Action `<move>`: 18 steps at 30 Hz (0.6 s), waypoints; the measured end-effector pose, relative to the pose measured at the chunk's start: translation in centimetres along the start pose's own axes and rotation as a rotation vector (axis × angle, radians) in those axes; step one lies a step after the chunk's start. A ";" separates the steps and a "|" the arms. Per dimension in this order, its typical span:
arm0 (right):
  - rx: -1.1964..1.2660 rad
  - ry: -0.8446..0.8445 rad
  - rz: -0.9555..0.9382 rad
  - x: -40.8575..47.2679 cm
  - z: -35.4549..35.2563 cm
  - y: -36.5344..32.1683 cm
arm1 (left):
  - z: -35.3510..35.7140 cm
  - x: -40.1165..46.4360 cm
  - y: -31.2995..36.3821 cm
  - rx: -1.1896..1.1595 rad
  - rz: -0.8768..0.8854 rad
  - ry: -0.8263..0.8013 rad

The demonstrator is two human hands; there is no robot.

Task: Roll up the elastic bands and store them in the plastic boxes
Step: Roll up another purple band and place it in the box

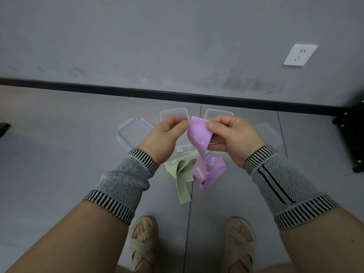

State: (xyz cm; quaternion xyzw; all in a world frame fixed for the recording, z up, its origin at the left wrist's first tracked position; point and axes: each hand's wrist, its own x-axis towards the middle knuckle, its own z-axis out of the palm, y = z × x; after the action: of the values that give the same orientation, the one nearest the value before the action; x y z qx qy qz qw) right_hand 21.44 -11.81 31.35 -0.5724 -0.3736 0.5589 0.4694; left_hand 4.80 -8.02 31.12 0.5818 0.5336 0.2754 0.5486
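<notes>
Head view: both hands are up in front of the chest, pinching the top end of the purple band [198, 134]. The left hand [167, 134] nips its left corner with curled fingers; the right hand [230, 136] clamps thumb over fingers on the right edge. The band's long axis drops straight down between the wrists, tail crumpled near the floor, just beside a green band [182, 172] lying flat there. Both hands are equally near. The clear plastic boxes [173, 113] sit on the floor just beyond. Print reads "LB" after a partly hidden number; lower down, "10".
</notes>
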 end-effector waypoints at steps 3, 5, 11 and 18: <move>0.085 -0.031 0.019 -0.1 -0.1 -0.4 | 0.3 -0.1 -0.1 0.025 0.022 -0.063; 0.096 -0.027 0.024 -0.1 -0.1 -0.5 | 0.5 -0.2 -0.1 0.037 0.031 -0.080; 0.091 0.045 0.007 0.1 -0.1 -0.1 | 1.5 -0.5 0.2 -0.172 -0.057 -0.136; 0.119 0.211 -0.048 0.6 0.5 0.4 | 3.3 -1.2 0.4 -0.207 -0.049 -0.114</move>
State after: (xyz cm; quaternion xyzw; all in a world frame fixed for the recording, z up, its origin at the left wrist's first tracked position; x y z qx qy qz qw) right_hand 20.94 -11.32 30.86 -0.5902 -0.3018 0.5052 0.5526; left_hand 7.56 -10.21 31.05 0.5236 0.4840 0.2820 0.6419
